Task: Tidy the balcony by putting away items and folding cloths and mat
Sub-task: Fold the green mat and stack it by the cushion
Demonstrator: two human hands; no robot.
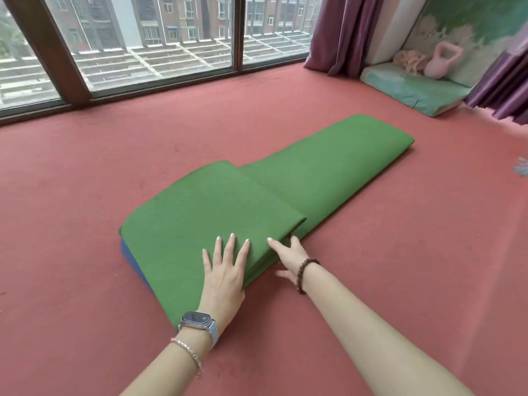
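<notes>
**CAUTION: FOLDED MAT STACK MAY SPRING OPEN OR SKEW**

The long, thick green mat point(257, 195) is lying on the red carpeted floor point(114, 167). Its near end is doubled over into a stack, and the rest is stretching out flat beyond it.

The left hand point(224, 270) is pressing flat on top of the stack, fingers straight and spread, gripping nothing. The right hand point(290, 255) is touching the stack's right edge with fingers extended. Whether any fingertip is tucked between the layers cannot be told.

Probable faults:
- The layers look springy, so lifting the left hand too soon could let the fold open.
- Pushing sideways at the right edge could skew the layers. The mat's blue underside point(128, 252) is showing at the left corner, which suggests the edges are not lining up.
</notes>
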